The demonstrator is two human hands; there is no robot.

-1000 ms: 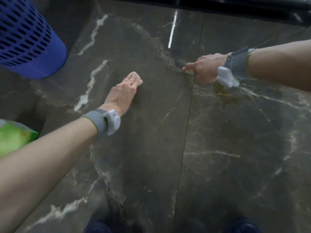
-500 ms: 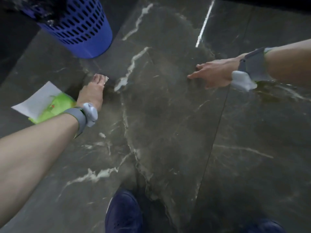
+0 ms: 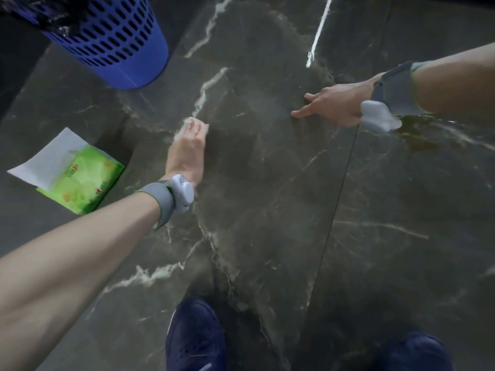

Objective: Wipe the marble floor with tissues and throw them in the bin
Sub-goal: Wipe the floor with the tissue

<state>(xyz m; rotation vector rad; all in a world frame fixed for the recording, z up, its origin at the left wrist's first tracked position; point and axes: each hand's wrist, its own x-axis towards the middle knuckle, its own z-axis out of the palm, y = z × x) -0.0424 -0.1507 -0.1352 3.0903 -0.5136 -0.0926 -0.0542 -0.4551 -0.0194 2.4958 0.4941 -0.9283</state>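
The left hand (image 3: 187,151) lies flat on the marble floor (image 3: 267,210) with its fingers straight and close together. It presses down on a white tissue (image 3: 187,122), of which only a blurred pale edge shows past the fingertips. The tissue sits right under those fingertips, on a white vein in the stone. The right hand (image 3: 332,105) is well apart from it, further right, with fingers spread and stretched out towards the left. It holds nothing, and I cannot tell whether the palm rests on the floor or hangs just above it. Each wrist carries a grey band, left (image 3: 160,199) and right (image 3: 393,89), with a pale plastic piece on it. Just beside the right wrist, on its near side, a yellowish wet patch (image 3: 417,137) lies on the stone. The floor is dark grey-brown marble with white veins, and a thin tile joint (image 3: 337,210) runs near to far on the right. A bright streak of reflected light (image 3: 318,30) crosses the far part. At far left stands a blue perforated bin (image 3: 117,44) with a black liner (image 3: 61,20) at its rim. Nearer, to the left of the left hand, a green tissue pack (image 3: 85,183) lies on the floor with a white sheet (image 3: 45,159) sticking out. Two dark blue shoes, one (image 3: 195,338) and the other (image 3: 412,352), show at the near edge.
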